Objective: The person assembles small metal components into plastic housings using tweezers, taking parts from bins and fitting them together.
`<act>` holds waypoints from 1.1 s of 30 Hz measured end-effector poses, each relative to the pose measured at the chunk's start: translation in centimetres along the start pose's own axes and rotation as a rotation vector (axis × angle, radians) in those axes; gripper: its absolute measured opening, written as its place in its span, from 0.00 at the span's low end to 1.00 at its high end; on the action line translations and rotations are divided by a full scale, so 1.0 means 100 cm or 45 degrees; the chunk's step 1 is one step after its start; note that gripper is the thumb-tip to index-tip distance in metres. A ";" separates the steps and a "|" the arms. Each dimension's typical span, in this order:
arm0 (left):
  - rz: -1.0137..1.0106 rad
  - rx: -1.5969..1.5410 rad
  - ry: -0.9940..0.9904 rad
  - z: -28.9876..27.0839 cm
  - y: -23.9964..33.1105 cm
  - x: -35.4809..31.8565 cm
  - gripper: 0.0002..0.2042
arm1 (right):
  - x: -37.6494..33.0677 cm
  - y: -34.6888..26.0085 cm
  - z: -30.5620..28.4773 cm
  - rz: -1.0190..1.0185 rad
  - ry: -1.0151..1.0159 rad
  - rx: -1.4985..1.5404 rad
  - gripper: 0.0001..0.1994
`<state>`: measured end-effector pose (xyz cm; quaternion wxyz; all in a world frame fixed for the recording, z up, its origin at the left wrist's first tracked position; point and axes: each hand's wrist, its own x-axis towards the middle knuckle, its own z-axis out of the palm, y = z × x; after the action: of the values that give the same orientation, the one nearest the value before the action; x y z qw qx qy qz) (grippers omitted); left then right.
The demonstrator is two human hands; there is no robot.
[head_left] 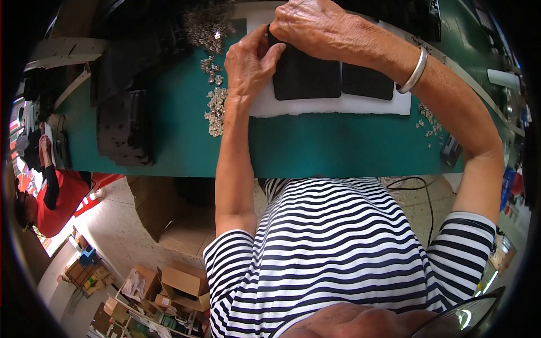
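Two flat black panels with rounded corners lie side by side on a white foam sheet (332, 107). At the upper left edge of the left black panel (307, 76), my left hand (248, 65) is closed, its thumb on the panel's edge and its forefinger close to my other hand. Above that same corner my right hand (310, 28) is curled with its fingers pinched together; what they hold, if anything, is hidden. My right wrist passes over the top of the right black panel (367, 83). Small shiny metal pieces (216, 110) lie beside my left wrist.
A larger heap of metal pieces (207, 25) lies farther back, and more small pieces (429, 121) are at the right. Stacked black parts (124, 127) stand on the left of the green table (338, 146). Another person in red (56, 203) is at far left. Cardboard boxes (183, 284) sit below.
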<state>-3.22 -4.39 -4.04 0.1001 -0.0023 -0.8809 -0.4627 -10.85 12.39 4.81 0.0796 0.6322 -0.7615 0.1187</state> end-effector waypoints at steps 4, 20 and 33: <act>0.064 -0.077 0.055 0.004 0.002 0.001 0.15 | 0.004 -0.007 0.001 0.094 -0.124 -0.231 0.07; -0.029 -0.029 -0.009 -0.001 0.008 0.000 0.17 | -0.036 -0.025 0.012 0.489 -0.186 -0.269 0.07; -0.045 -0.085 -0.016 0.001 0.005 0.000 0.19 | -0.042 -0.018 0.025 0.464 -0.037 -0.189 0.02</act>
<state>-3.20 -4.03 -3.62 0.0862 0.0068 -0.8654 -0.4936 -8.19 15.34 1.44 0.0923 0.4779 -0.8711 0.0657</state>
